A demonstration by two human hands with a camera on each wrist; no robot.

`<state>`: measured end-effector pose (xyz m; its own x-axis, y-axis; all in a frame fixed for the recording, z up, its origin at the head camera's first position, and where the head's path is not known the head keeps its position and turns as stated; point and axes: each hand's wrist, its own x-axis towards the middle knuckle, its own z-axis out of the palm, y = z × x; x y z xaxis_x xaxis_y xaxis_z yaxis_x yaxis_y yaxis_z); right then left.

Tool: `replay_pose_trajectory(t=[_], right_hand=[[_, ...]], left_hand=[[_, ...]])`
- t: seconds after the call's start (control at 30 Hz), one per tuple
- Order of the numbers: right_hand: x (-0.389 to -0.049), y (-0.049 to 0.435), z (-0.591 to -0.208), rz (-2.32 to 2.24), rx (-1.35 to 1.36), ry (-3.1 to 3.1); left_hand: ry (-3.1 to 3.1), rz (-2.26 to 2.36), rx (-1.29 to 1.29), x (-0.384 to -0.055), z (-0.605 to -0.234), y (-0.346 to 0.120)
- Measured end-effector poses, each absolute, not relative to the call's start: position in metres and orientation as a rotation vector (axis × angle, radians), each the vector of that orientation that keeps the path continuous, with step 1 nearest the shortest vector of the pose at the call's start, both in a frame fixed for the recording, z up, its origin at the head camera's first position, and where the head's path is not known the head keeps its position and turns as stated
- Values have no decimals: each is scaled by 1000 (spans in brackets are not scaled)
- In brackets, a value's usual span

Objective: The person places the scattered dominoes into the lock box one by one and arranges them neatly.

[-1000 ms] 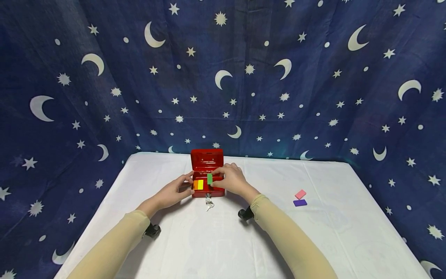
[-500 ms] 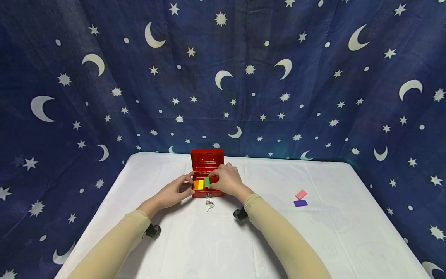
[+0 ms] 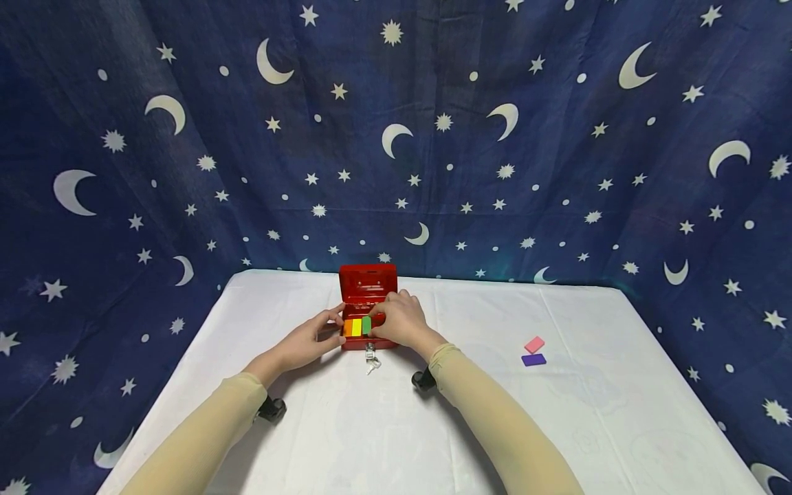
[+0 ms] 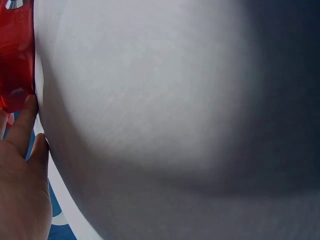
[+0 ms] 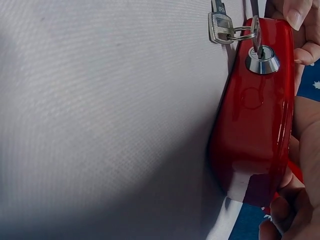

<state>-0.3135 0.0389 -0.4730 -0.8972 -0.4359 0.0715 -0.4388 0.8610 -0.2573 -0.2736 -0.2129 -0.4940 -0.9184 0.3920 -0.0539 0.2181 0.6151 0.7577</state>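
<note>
A red metal cash box [image 3: 368, 282] stands with its lid raised at the back of the table. My right hand [image 3: 405, 320] reaches in over its right side and pinches a green domino-shaped block [image 3: 366, 325] between thumb and fingers. To the left of that block, inside the box, stand a yellow block [image 3: 357, 327] and an orange block [image 3: 348, 328] side by side. My left hand [image 3: 300, 345] rests at the box's left side, its thumb near the front corner and its fingers spread toward the back. In the right wrist view the box's front wall [image 5: 250, 130] hides the blocks.
Keys [image 3: 372, 366] on a ring hang from the lock [image 5: 262, 60] on the box's front. A pink block [image 3: 534, 345] and a purple block [image 3: 533, 359] lie on the white tablecloth [image 3: 346, 426] to the right. A blue star-patterned curtain [image 3: 470, 137] hangs behind.
My right hand has moved left and slightly down with the green block, from apart to right beside the yellow block. The left hand has stayed at the box.
</note>
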Motion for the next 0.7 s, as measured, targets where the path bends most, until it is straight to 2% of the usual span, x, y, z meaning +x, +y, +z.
replay_pose_trajectory(t=[0.7], right_hand=[[-318,34,-472,257,741,-3047]], left_hand=[[2619,1219,515,-272,-490,-212]])
